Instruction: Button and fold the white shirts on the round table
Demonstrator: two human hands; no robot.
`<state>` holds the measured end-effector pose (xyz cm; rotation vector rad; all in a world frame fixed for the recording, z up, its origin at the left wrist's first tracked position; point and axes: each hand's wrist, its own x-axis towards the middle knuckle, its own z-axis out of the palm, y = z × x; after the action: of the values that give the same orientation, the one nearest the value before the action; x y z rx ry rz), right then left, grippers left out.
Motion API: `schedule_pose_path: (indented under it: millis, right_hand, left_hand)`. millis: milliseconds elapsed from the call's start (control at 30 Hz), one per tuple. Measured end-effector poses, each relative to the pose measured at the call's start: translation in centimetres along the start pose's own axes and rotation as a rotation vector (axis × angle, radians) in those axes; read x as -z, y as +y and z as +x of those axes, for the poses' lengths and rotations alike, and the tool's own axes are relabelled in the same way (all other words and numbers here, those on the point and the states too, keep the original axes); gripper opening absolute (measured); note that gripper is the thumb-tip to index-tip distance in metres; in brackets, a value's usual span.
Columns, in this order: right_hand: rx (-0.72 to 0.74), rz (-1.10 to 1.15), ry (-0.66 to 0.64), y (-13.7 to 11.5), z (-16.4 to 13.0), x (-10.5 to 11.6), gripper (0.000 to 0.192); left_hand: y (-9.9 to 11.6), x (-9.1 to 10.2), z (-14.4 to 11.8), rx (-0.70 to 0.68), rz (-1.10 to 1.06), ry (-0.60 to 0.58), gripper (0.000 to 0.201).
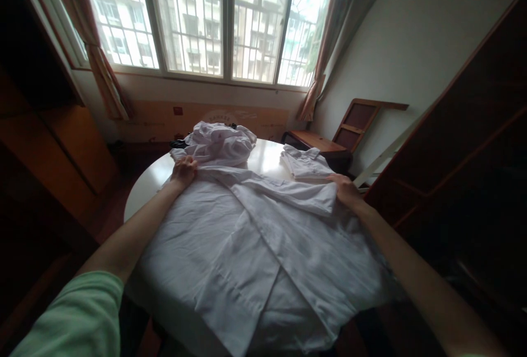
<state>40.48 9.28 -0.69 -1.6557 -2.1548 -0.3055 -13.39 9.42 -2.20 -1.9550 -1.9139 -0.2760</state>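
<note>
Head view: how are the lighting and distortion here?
Head view: strongly backlit by the window, which is nearly blown out; side cabinets fall into deep shadow; the white shirt and both hands stay legible; wide-angle lens bends the edges.

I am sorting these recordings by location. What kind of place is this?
Probably a room in a home: a barred window with curtains, wooden cupboards, and white shirts on a round table.

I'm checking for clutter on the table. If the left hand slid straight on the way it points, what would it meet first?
Probably the crumpled pile of white clothes, just beyond the left hand, which grips the spread white shirt; depth is hard to judge.
</note>
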Motion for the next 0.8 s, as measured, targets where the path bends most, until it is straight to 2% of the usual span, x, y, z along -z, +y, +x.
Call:
schedule_pose_path:
  millis: [67,167,233,300,367,467,533,633,700,800]
  right_hand:
    - [0.067,0.038,0.092,-0.8,-0.5,0.4,0.046]
    - [0.104,0.122,0.141,-2.2,-1.8,0.9,0.038]
    - [0.106,0.218,0.079,-3.2,-2.8,1.0,0.032]
    - [0.141,0.301,-0.035,-4.0,-3.9,0.7,0.026]
    - [0.212,0.328,-0.127,-4.4,-4.9,0.2,0.028]
    - [0.293,0.311,-0.151,-4.3,-6.0,-0.3,0.043]
    - [0.302,0.285,-0.120,-3.9,-6.4,-0.5,0.041]
    - [0.343,0.212,-0.003,-3.4,-6.5,-0.6,0.031]
    - [0.363,0.150,0.097,-3.1,-6.4,-0.7,0.024]
    - [0.295,0.090,0.207,-2.6,-6.1,-0.9,0.022]
  left_hand:
    - [-0.1,-0.1,-0.2,0.013,0.001,0.003,0.030]
    - [-0.2,-0.1,-0.5,0.048,-0.012,0.004,0.031]
    - [-0.3,-0.1,-0.7,0.086,-0.022,0.001,0.031]
    - [-0.3,0.0,-0.9,0.139,-0.034,-0.003,0.032]
    - [-0.4,0.2,-1.2,0.209,-0.046,-0.004,0.034]
    - [-0.5,0.5,-1.3,0.342,-0.101,-0.068,0.037]
    - [-0.7,0.7,-1.3,0.423,-0.180,-0.116,0.036]
    - [-0.8,0.6,-1.1,0.549,-0.419,-0.077,0.027]
    - [-0.9,0.2,-1.1,0.644,-0.714,-0.046,0.023]
    - [-1.1,-0.5,-1.3,0.714,-1.155,0.003,0.020]
